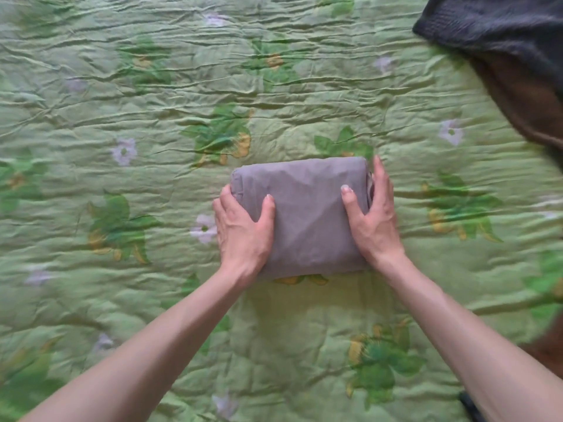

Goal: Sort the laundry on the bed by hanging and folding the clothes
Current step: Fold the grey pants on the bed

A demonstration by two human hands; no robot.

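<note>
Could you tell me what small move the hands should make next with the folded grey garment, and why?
Probably lift it and set it aside: the grey garment is already a compact bundle, gripped at both sides by left hand and right hand.

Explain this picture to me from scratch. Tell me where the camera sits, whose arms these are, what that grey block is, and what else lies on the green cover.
There is no machine here. The one picture comes from a camera worn on a person's head, looking forward and down, so the two bare arms reaching in from the bottom are the wearer's own. The surface is a bed under a wrinkled green floral quilt. In the middle lies a grey garment, already folded into a compact rectangle. The left hand grips its left end and the right hand its right end, thumbs on top and fingers down the sides. At the upper right lies a dark pile of clothes, with something brown beneath; what they are I cannot tell.
</note>
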